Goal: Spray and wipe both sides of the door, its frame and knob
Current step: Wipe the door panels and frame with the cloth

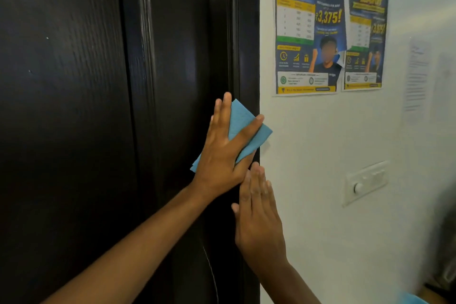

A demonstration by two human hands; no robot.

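While the left hand presses it, the blue cloth lies folded flat.

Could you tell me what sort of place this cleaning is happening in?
Probably an indoor staff or office corridor: a dark wooden door, two "Hustle Earn" posters on the white wall, and a switch panel.

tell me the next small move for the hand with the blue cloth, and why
Probably slide the left hand down the door frame, pressing the blue cloth flat. It sits mid-height on the frame, and the right hand lies open just below, so that should move aside first.
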